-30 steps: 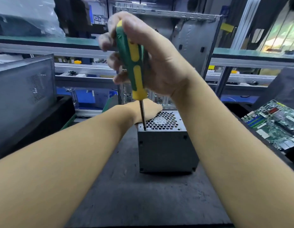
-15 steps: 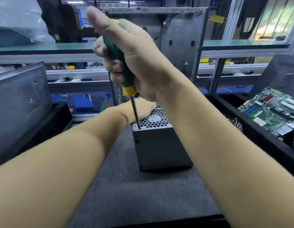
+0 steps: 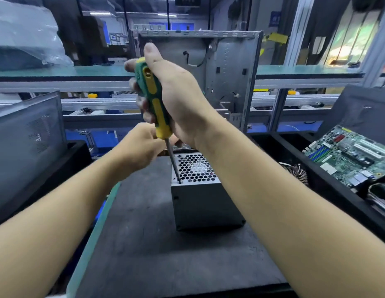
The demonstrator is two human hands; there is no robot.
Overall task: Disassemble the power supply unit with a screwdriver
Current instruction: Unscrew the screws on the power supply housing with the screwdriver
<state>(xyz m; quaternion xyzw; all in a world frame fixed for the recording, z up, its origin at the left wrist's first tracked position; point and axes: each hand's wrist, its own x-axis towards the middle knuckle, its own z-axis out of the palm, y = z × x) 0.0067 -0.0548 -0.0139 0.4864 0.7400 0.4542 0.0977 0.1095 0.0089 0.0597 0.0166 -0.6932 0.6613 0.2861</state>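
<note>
Loosening a corner screw on the power supply [image 3: 206, 203], which stands on the dark mat [image 3: 144, 254] in front of me.

In the head view, my right hand [image 3: 178, 97] is wrapped around the green and yellow screwdriver [image 3: 153, 97], fingers closed on the handle, thumb pointing straight up, wrist raised above the box. The tip sits at the screw [image 3: 180, 181] in the near left corner of the mesh top. The shaft leans a little, so I judge I should bring it square to the screw and press down firmly while turning, or the tip may slip out. My left hand [image 3: 140, 147] is beside the shaft near the box's far edge, fingers curled; whether they grip anything I cannot tell.
</note>
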